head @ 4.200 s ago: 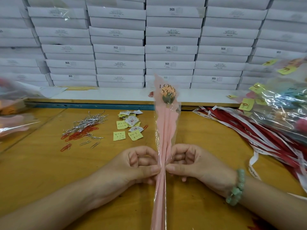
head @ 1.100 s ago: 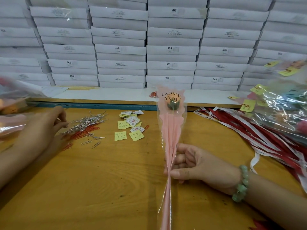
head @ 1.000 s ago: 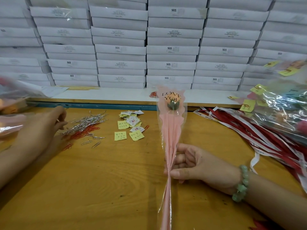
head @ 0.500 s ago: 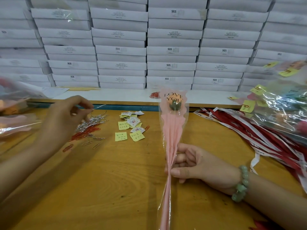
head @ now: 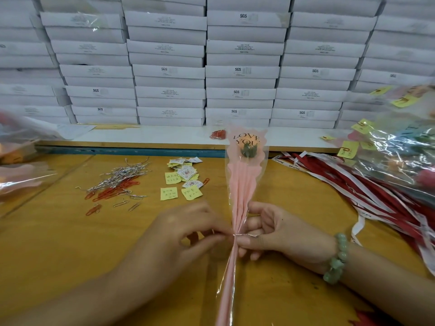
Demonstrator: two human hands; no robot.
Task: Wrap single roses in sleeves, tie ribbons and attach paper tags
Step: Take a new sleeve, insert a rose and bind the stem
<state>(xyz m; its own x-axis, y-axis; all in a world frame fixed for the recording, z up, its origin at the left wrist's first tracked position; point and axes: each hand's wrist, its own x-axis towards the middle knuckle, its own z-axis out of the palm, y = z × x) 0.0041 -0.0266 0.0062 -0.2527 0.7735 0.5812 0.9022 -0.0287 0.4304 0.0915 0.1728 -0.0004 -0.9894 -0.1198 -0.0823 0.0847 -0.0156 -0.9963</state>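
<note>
A single rose in a pink and clear sleeve (head: 242, 184) printed "LOVE YOU" lies lengthwise on the wooden table (head: 70, 243), bloom pointing away from me. My right hand (head: 275, 231) grips the gathered sleeve at its narrow neck. My left hand (head: 188, 234) pinches a thin silver wire tie (head: 244, 235) that lies across the neck, just above my right thumb. A heap of silver wire ties and red paper clips (head: 117, 182) lies at the left. Small yellow and white paper tags (head: 182, 182) sit beside the sleeve. Red and white ribbons (head: 367, 184) spread out on the right.
Stacked white boxes (head: 240, 71) form a wall along the back on a white shelf. Wrapped roses in shiny sleeves with yellow tags (head: 400, 149) pile at the right. More sleeves (head: 21, 177) lie at the left edge. A small heap of red clips (head: 217, 134) sits on the shelf.
My left hand left the sleeve, reached to the wire tie heap at the left, and came back with a silver tie, now held across the sleeve's neck. My right hand kept its grip.
</note>
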